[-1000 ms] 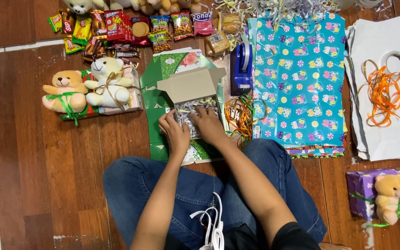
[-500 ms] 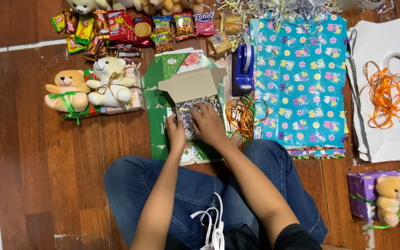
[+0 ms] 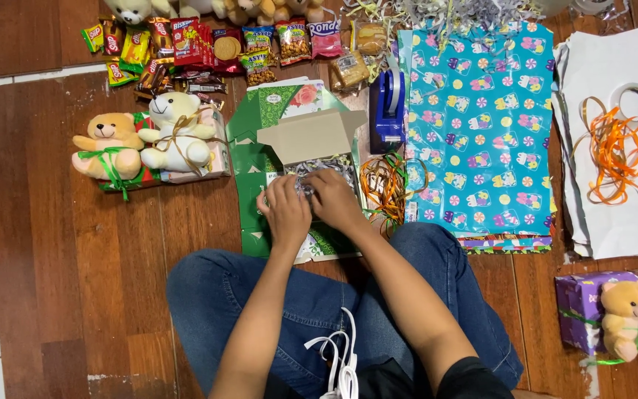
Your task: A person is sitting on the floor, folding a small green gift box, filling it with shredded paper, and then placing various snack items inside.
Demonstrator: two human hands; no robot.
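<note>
Both hands meet over the open cardboard box [image 3: 317, 151] that sits on the green wrapping sheet [image 3: 260, 166] on the wooden floor [image 3: 60, 266], just ahead of the person's knees. The left hand [image 3: 287, 210] and right hand [image 3: 336, 198] are curled close together, fingertips pressing into the silvery shredded filling [image 3: 324, 167] in the box; whether they actually pinch any strands is hidden by the knuckles. The box flap stands up behind the filling. To do this well, it seems best to spread the shreds evenly into the corners and keep them below the rim so the flap can shut flat. A curl of orange ribbon [image 3: 387, 185] lies just beside the right hand and a blue tape dispenser [image 3: 387, 111] stands near the box. Two teddy bears [image 3: 145, 140] rest to the left, apart from the hands.
</note>
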